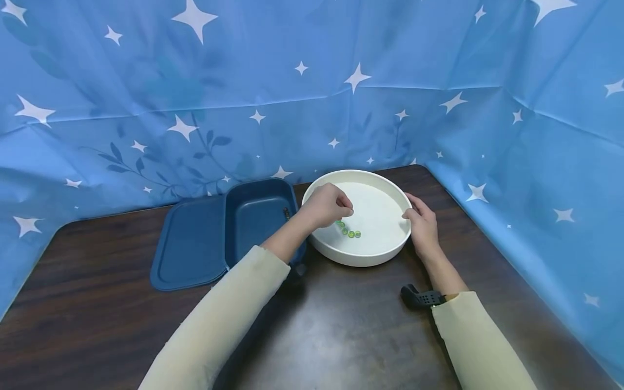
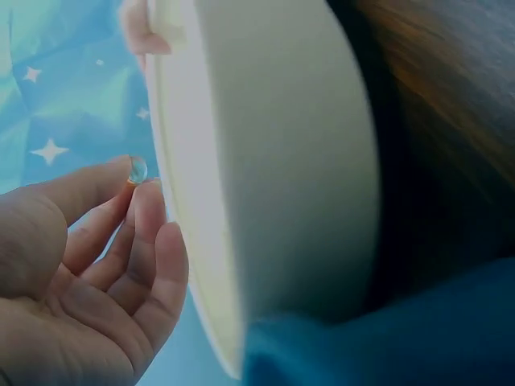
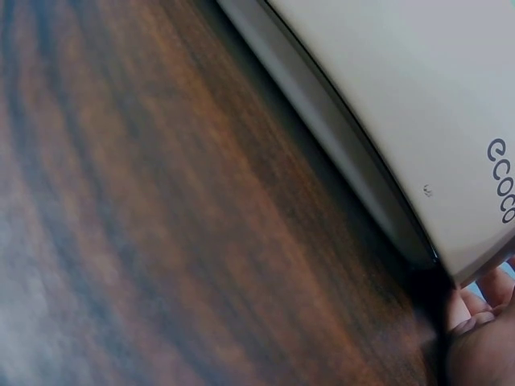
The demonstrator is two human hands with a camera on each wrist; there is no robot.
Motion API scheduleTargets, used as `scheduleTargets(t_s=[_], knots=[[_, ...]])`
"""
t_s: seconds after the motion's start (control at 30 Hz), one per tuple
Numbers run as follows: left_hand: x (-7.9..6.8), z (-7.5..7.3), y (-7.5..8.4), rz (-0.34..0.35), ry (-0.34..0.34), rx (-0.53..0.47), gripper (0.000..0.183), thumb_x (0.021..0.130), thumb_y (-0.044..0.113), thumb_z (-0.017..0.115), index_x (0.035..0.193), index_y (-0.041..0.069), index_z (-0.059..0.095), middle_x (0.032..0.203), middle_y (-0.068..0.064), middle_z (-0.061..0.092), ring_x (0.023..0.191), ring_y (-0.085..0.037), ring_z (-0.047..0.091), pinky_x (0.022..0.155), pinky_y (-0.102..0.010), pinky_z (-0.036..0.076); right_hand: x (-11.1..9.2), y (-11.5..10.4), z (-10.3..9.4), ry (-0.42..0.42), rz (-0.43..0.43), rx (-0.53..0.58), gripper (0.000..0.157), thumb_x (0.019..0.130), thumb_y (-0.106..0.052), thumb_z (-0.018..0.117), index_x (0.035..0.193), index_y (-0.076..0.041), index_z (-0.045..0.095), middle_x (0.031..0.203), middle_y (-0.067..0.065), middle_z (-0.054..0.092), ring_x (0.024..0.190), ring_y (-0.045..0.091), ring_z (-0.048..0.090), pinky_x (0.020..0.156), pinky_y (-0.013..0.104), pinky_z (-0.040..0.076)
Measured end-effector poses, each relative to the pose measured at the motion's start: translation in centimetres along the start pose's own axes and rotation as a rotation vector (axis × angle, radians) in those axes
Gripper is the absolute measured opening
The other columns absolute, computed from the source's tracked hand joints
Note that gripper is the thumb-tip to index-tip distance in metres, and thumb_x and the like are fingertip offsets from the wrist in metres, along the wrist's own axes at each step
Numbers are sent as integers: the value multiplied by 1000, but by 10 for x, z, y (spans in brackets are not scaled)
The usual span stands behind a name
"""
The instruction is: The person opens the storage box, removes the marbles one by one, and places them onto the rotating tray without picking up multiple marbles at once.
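Observation:
My left hand point(image 1: 327, 206) is over the left part of a round white tray point(image 1: 361, 260). Thumb and forefinger pinch a small clear glass marble point(image 2: 138, 169), plain in the left wrist view. Below that hand, several green marbles point(image 1: 351, 234) lie in a short curved row on the tray floor. On the right side, my right hand point(image 1: 423, 225) grips the tray's rim, thumb over the edge and fingers outside. The right wrist view shows the tray's outer wall with dark "ecoco" lettering point(image 3: 503, 181) and part of that hand at the corner.
Left of the tray stands a dark blue box point(image 1: 248, 216), with a few small dark pieces point(image 1: 286, 213) at its right wall, partly behind my left forearm. A flat blue lid point(image 1: 190, 244) lies beside it. A blue star-patterned curtain point(image 1: 292, 108) hangs behind the wooden table point(image 1: 351, 325).

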State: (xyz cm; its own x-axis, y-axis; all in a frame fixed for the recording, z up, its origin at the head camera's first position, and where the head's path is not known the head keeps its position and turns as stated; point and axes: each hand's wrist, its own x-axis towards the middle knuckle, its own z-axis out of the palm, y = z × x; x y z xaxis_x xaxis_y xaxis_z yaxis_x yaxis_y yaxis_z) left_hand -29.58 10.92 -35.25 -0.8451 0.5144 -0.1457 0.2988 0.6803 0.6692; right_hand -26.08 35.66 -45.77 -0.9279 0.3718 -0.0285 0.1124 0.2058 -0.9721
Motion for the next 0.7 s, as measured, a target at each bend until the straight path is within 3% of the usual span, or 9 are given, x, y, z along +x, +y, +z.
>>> scheduleTargets(t_s=[0.43,0.7], knots=[[21,18,-26,-89,65,38,15,95,12,70,104,5,79,105,-9,77,92,-18,66,76,-26,52,0,1,-1,12,-13,6,64,89,-3,41,153,-9,44,159,11,43,143,25,44,117,46,37],[31,26,-31,-117,83,38,15,95,14,70,104,6,79,102,-8,77,91,-18,67,81,-30,55,1,0,1,19,-8,18,64,88,-2,42,152,-9,46,159,11,44,142,24,45,117,44,37]])
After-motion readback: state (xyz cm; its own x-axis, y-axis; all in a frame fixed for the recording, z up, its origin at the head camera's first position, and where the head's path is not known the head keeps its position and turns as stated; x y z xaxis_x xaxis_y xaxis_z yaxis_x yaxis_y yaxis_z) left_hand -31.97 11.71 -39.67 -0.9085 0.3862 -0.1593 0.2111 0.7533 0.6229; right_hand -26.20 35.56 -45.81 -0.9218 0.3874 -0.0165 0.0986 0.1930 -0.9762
